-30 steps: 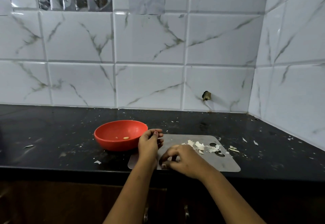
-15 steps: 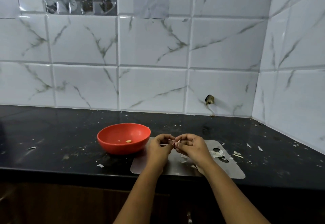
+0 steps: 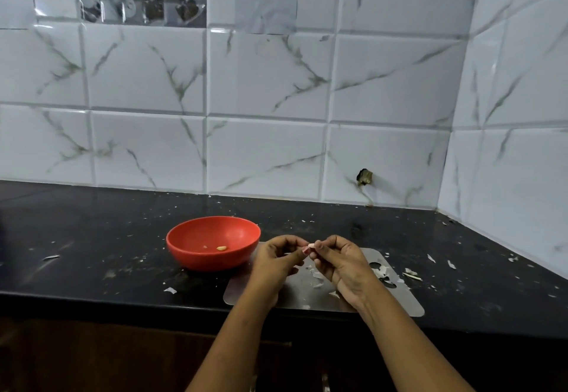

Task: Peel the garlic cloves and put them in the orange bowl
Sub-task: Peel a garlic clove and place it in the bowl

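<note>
While we hold both hands just above the grey board [image 3: 399, 302], our left hand [image 3: 276, 264] and right hand [image 3: 341, 262] pinch one garlic clove [image 3: 311, 245] between their fingertips. The orange bowl [image 3: 209, 261] sits on the black worktop [image 3: 92, 253] just beside our left hand, with a peeled clove [image 3: 221, 248] lying inside. Skin scraps [image 3: 316, 278] litter the board.

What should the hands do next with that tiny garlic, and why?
Probably peel its skin away: the left hand and right hand both pinch the garlic clove above the board, beside the orange bowl, and it looks pinkish, likely unpeeled.
</note>
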Motion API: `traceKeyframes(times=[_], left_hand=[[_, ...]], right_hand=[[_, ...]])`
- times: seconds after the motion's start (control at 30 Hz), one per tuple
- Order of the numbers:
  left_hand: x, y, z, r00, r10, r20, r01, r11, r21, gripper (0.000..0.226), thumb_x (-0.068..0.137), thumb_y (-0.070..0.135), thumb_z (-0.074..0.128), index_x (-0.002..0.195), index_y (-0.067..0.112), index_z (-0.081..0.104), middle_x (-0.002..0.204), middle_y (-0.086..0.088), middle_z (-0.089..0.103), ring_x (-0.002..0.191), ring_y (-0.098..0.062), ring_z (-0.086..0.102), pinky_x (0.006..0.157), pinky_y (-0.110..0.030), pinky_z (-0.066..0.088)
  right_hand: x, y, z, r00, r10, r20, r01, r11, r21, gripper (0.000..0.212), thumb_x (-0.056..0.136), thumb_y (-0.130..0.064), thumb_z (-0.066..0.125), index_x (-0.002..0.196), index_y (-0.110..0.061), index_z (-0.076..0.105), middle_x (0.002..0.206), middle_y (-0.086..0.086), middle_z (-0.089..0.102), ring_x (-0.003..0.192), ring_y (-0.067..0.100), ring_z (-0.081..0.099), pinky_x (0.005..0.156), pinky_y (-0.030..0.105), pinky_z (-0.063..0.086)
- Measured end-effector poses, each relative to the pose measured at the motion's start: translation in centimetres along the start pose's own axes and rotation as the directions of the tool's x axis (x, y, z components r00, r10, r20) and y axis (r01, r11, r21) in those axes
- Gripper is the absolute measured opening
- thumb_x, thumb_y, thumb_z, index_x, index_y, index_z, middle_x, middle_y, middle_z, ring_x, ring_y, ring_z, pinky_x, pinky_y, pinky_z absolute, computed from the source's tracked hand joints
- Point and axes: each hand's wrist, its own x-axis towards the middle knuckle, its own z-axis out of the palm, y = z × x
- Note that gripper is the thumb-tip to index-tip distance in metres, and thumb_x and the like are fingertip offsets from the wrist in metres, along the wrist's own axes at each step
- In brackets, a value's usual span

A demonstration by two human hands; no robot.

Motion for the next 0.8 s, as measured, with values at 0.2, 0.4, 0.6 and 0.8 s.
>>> traceKeyframes(times=[0.2,0.4,0.6,0.8], left_hand=[[-0.2,0.0,0.1,0.998,0.053,-0.033,-0.050,0.997,0.061,0.008,0.084,0.006,0.067,0.080,0.012,0.064,0.075,0.001,0.064,0.066,-0.008,0.055,0.053,-0.015,0.043],[0.0,-0.5,0.3,0.987,0.125,-0.102,-0.109,0.983,0.150,0.014,0.083,0.007,0.068,0.075,0.017,0.062,0.074,0.005,0.061,0.065,-0.012,0.052,0.049,-0.016,0.042],[0.3,-0.7,0.3,0.973,0.202,-0.111,-0.175,0.960,0.217,0.012,0.082,0.007,0.069,0.075,0.016,0.065,0.072,0.004,0.061,0.058,-0.012,0.045,0.047,-0.018,0.040],[0.7,-1.1,0.2,0.971,0.221,-0.090,-0.199,0.957,0.211,0.010,0.081,0.003,0.068,0.077,0.011,0.064,0.067,-0.003,0.055,0.053,-0.012,0.039,0.044,-0.016,0.036]], right_hand=[[-0.1,0.1,-0.1,0.998,0.005,0.067,0.005,0.990,-0.142,0.013,0.074,-0.007,0.071,0.085,-0.006,0.065,0.074,0.007,0.068,0.063,0.010,0.062,0.055,0.019,0.052],[0.1,0.2,-0.1,0.999,0.013,0.033,-0.006,0.979,-0.205,0.010,0.077,-0.010,0.072,0.087,-0.008,0.072,0.077,0.005,0.072,0.072,0.011,0.067,0.060,0.021,0.054],[-0.1,0.1,0.1,0.998,0.013,0.056,-0.003,0.984,-0.178,0.010,0.072,-0.013,0.073,0.081,-0.010,0.068,0.075,0.003,0.071,0.070,0.012,0.066,0.060,0.023,0.054],[-0.3,0.0,0.0,0.997,-0.005,0.079,0.022,0.977,-0.212,0.005,0.076,-0.013,0.072,0.076,-0.013,0.067,0.069,0.000,0.067,0.063,0.008,0.060,0.057,0.021,0.049]])
